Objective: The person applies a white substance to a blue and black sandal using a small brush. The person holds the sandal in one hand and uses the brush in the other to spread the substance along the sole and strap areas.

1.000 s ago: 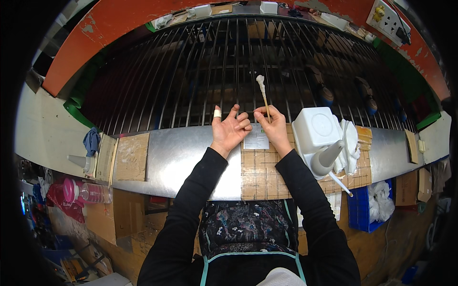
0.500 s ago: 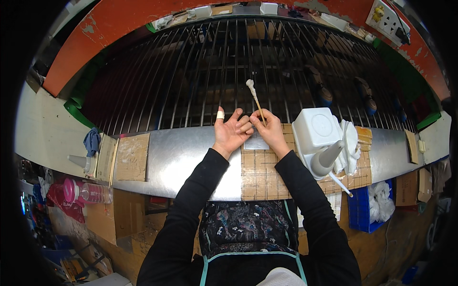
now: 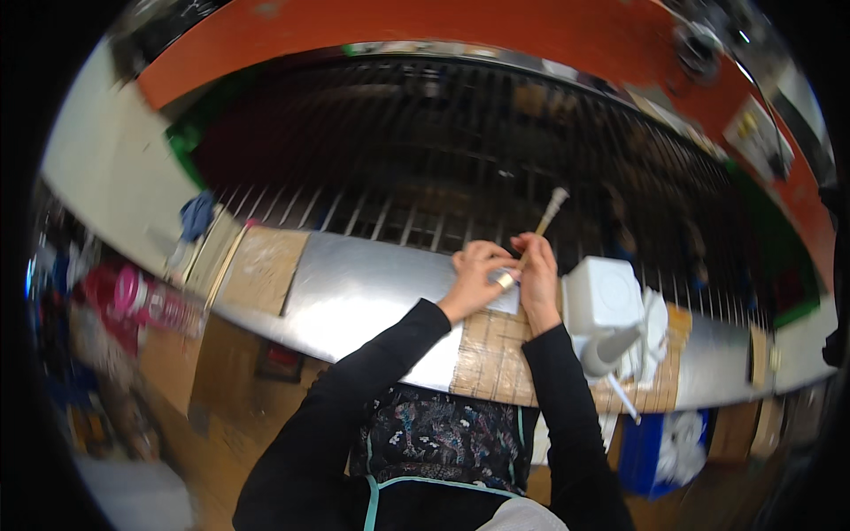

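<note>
The right hand (image 3: 538, 274) pinches a thin stick (image 3: 548, 213), whose white tip points away over the dark grating (image 3: 409, 232). The left hand (image 3: 478, 276) curls close beside it; blur leaves its grip unclear. Right of both, a white container (image 3: 603, 294) stands on the metal counter (image 3: 372, 288).
</note>
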{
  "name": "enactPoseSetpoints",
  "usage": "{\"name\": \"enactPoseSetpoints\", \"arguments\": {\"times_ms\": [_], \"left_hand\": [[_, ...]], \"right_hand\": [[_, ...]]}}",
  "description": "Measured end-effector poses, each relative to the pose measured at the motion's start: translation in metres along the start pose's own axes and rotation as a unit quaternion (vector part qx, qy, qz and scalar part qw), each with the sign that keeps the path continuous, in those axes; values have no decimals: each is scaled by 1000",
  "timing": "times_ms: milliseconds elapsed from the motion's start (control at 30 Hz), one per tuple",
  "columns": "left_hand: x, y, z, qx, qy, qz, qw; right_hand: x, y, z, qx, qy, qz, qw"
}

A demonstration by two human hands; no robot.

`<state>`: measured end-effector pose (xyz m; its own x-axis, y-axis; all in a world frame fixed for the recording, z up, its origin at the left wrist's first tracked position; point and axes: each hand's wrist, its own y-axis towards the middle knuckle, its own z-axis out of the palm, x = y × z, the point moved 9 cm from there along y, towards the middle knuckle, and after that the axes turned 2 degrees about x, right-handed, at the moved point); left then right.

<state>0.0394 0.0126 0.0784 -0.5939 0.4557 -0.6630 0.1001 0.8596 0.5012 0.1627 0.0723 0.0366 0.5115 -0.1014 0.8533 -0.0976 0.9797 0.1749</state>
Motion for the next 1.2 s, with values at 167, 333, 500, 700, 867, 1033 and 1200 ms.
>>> {"name": "enactPoseSetpoints", "arguments": {"times_ms": [167,333,500,700,867,1033,1200], "left_hand": [[16,-1,7,14,-29,-28,999],[13,-4,-3,-14,6,-19,1000],[6,-21,-79,-192,105,-15,976],[55,-121,-259,-380,383,-134,831],[122,-185,-365,-256,570,-292,724],[163,-218,-413,-196,619,-325,687],[194,-237,-431,-175,662,-397,611]], "right_hand": [[-5,0,7,58,29,-6,998],[-11,-2,18,94,28,25,995],[-5,-3,14,66,-14,65,996],[-13,1,-2,27,19,96,995],[-20,5,-8,25,41,98,994],[-23,5,-14,21,51,96,994],[-24,2,-21,-10,93,100,991]]}}
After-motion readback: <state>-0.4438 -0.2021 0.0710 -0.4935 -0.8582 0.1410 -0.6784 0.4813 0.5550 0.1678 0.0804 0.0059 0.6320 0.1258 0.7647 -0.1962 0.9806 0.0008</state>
